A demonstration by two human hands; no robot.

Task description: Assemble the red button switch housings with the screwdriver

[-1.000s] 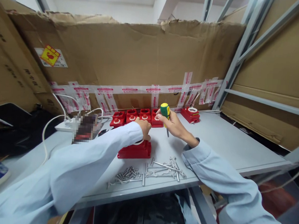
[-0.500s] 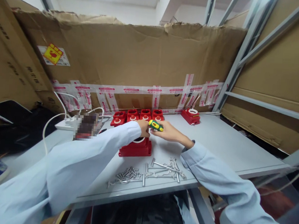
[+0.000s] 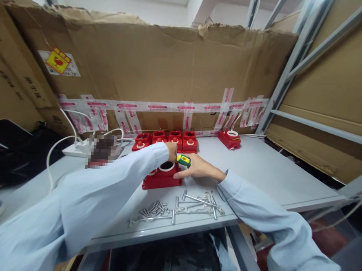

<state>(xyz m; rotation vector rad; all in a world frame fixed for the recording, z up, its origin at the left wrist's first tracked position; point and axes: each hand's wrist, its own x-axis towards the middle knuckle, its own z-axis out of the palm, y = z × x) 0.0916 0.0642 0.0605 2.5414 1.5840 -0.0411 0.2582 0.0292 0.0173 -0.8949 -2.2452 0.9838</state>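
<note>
My right hand (image 3: 199, 167) is at the green-and-yellow handle of a screwdriver (image 3: 184, 160), its fingers behind the handle and its thumb lower, by the red box. The shaft and tip are hidden. My left hand (image 3: 172, 151) is closed at the left end of the handle, above the box; what its fingers grip is hidden. Beneath both hands stands the red box (image 3: 162, 182), with a round white-rimmed opening on top and another white ring partly behind my left sleeve.
Several smaller red boxes (image 3: 189, 143) stand in a row behind my hands. Another red box (image 3: 229, 140) sits at the back right. T-shaped metal rods (image 3: 200, 199) and short metal pins (image 3: 154, 209) lie near the front edge. A white power strip (image 3: 74, 148) with cables is at left.
The screwdriver handle has moved slightly left and down with my hands. My right thumb has dropped away from the handle towards the red box. The view has shifted a little.
</note>
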